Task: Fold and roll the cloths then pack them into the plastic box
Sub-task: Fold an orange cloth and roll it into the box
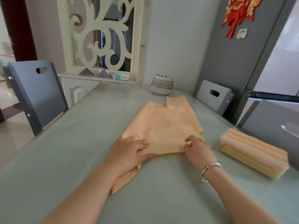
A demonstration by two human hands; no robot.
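Note:
Several orange cloths (165,125) lie overlapped in the middle of the table. My left hand (129,152) rests flat on the near left part of the top cloth, fingers straight. My right hand (198,148) sits at the cloth's near right corner with fingers curled, pinching its edge. To the right stands the clear plastic box (255,160), holding rolled cloths: orange rolls on top, yellow ones below.
A stack of bowls and plates (162,86) stands at the table's far edge. Grey chairs flank the table at the left (37,94) and far right (213,96). A fridge (275,97) stands close on the right. The green tabletop (80,143) stretches left.

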